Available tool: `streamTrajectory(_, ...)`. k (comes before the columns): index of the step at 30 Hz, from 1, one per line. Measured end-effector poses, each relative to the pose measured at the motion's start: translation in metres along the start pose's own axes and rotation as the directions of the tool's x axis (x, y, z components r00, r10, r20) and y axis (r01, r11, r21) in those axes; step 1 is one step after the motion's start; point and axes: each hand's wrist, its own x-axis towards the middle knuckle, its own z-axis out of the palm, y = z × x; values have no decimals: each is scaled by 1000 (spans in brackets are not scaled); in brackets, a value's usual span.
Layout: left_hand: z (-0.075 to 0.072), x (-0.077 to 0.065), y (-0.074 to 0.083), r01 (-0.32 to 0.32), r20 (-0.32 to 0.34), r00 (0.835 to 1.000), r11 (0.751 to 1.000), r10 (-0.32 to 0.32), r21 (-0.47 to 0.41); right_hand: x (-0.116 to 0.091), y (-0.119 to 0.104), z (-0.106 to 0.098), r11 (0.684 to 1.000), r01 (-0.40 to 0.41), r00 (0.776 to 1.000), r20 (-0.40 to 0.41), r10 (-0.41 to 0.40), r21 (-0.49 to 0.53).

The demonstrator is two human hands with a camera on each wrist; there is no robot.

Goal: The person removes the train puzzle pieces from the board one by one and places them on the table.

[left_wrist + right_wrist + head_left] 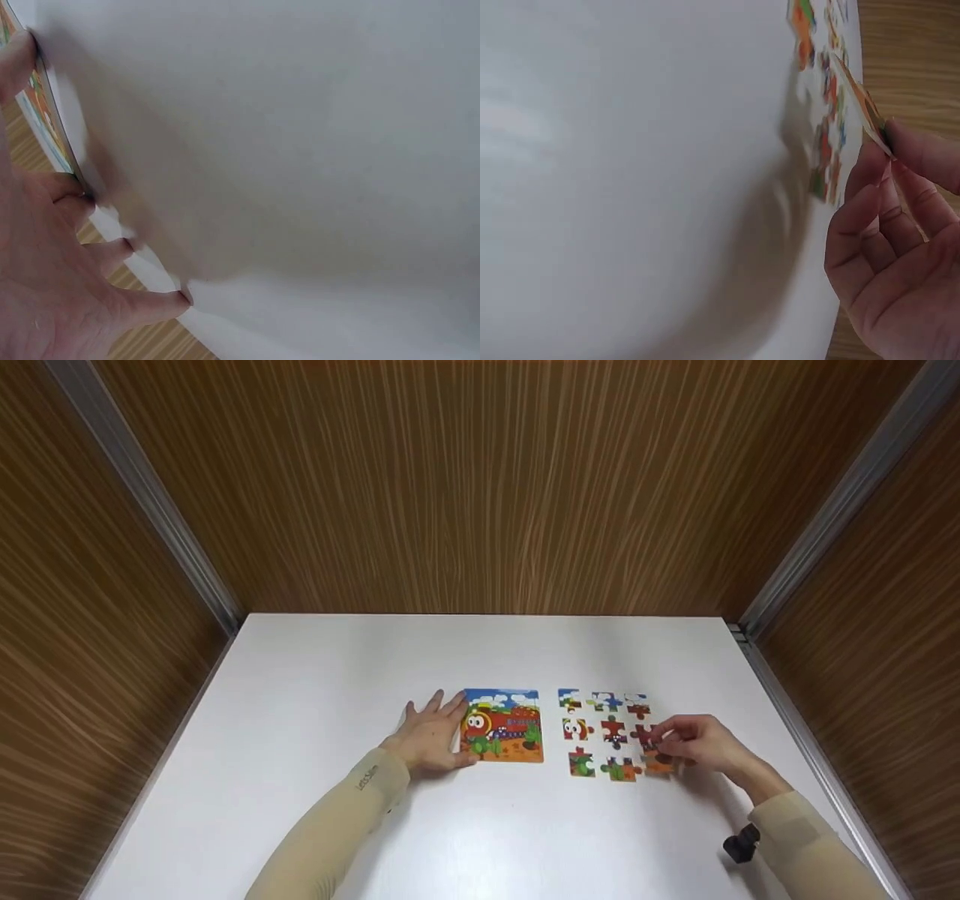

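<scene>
A square puzzle board [504, 725] with a cartoon train picture lies on the white table. My left hand [433, 735] rests flat along its left edge, fingers spread, with the thumb at the lower left corner. In the left wrist view the fingertips touch the table and only a sliver of the board shows. To the right, several loose puzzle pieces [613, 731] lie apart in rows. My right hand [701, 746] pinches an orange-brown puzzle piece [866, 111] between thumb and fingers. In the right wrist view this piece is tilted and raised off the table.
The white table [480, 832] is enclosed by a wood-grain back wall [480, 487] and wood-grain side walls, with metal rails at the corners. A small black device [742, 844] sits by the right wrist.
</scene>
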Motion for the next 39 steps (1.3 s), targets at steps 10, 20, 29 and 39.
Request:
streamTrajectory(10,0,-1,-1,3,-1,1000,1000,-3,-8,-5,16,4,998,-62,998,-27,61,-15)
streamTrajectory(20,0,-2,0,6,4,1000,1000,-6,-2,-3,11,13,989,17,998,-61,-26,-149)
streamTrajectory(29,-1,-1,3,12,14,1000,1000,-12,1,-6,3,18,972,-11,996,-88,-10,-236)
streamTrajectory(39,0,1,5,16,18,1000,999,-16,-28,-6,1,20,950,-24,991,-131,-18,-312)
